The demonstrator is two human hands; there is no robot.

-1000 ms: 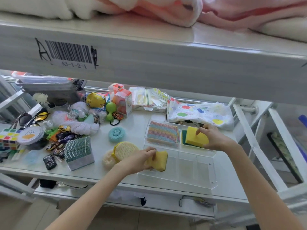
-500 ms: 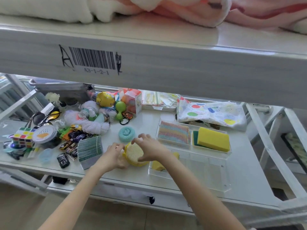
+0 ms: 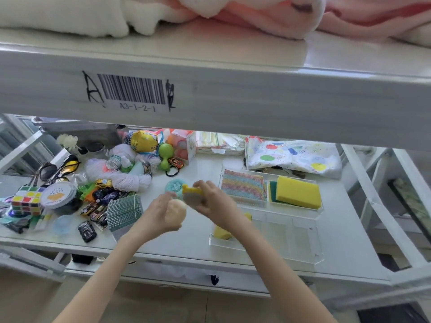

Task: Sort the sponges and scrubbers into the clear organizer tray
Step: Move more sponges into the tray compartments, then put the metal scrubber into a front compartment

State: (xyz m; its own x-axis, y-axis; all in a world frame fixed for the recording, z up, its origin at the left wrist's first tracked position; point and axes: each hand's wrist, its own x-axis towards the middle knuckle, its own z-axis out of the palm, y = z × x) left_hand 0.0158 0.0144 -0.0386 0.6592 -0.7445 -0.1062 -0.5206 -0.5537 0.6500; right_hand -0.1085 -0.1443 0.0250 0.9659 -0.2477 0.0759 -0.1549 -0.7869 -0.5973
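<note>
The clear organizer tray [image 3: 303, 243] lies on the white shelf at the right. Its back compartments hold a rainbow mesh scrubber [image 3: 243, 186] and a yellow-and-green sponge [image 3: 298, 192]; a yellow sponge [image 3: 222, 232] sits in the front left compartment. Left of the tray, my left hand [image 3: 161, 215] grips a round cream sponge [image 3: 178, 209]. My right hand [image 3: 213, 201] holds a round yellow-rimmed scrubber [image 3: 192, 195] lifted off the shelf beside it. A teal round scrubber [image 3: 173, 186] lies just behind both hands.
Toys clutter the shelf's left half: toy cars [image 3: 98, 208], a puzzle cube [image 3: 26, 200], yarn [image 3: 130, 180], a green card stack [image 3: 124, 210]. A spotted cloth [image 3: 293, 157] lies behind the tray. The upper shelf beam [image 3: 233, 99] hangs low overhead.
My right hand left the yellow-and-green sponge in the tray and came over to the left. Both hands took up the round scrubbers and pulled them apart, one in each hand.
</note>
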